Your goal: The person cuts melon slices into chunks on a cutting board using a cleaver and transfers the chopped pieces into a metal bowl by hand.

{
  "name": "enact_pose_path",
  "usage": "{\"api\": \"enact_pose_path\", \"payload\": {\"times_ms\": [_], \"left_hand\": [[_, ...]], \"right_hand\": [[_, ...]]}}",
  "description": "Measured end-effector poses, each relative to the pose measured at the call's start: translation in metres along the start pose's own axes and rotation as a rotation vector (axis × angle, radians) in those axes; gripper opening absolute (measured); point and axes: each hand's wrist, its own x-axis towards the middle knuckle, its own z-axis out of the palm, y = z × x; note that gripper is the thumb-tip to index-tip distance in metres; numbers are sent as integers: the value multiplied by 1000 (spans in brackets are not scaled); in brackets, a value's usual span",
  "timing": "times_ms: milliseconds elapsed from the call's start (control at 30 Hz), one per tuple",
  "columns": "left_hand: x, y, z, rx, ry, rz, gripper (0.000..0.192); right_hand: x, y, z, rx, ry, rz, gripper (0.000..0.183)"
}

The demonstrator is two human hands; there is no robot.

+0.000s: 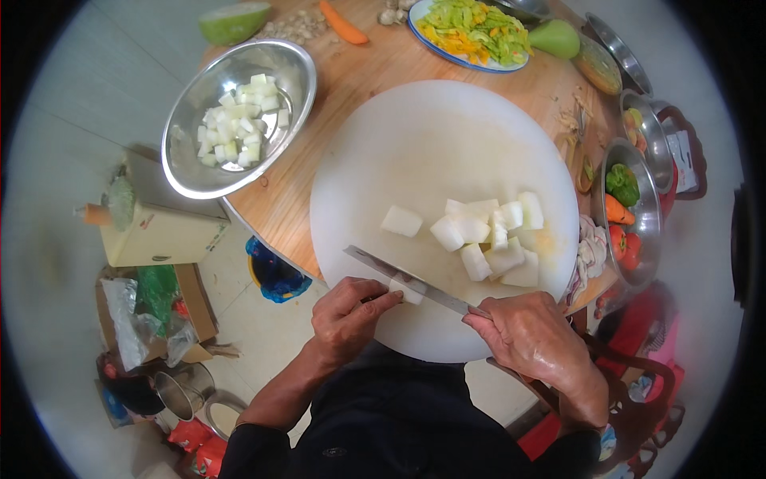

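Note:
My right hand (532, 335) is closed round the handle of a kitchen knife (413, 281), whose blade points up and to the left. Under the blade lies a pale piece of peeled gourd or melon (413, 291), pinched at its left end by the fingers of my left hand (353, 317). Both rest at the near part of a round white cutting board (419, 138). Right of the blade several white chunks (505, 257) lie in a loose heap, and one chunk (402, 221) lies apart, above the blade. A steel bowl (179, 135) at upper left holds many small pale cubes (239, 123).
A plate (422, 45) of sliced greens and yellow pieces, a carrot (343, 23) and a cut green gourd (233, 24) stand at the back of the wooden table (275, 209). At right, a steel bowl (649, 239) holds tomatoes, a carrot and a green pepper; scissors (577, 129) lie nearby.

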Motion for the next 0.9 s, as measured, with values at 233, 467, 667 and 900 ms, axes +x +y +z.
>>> {"api": "enact_pose_path", "payload": {"times_ms": [233,467,667,900], "left_hand": [[2,1,-2,-6,0,-1,35],[1,4,-3,10,-11,-26,32],[-4,1,2,15,24,19,36],[-3,6,2,14,49,-24,30]], "right_hand": [[8,-4,-3,-40,-76,7,36],[22,-5,19,-81,-85,-28,36],[6,-6,39,-86,-9,3,26],[-16,-4,49,-70,170,-31,17]]}}
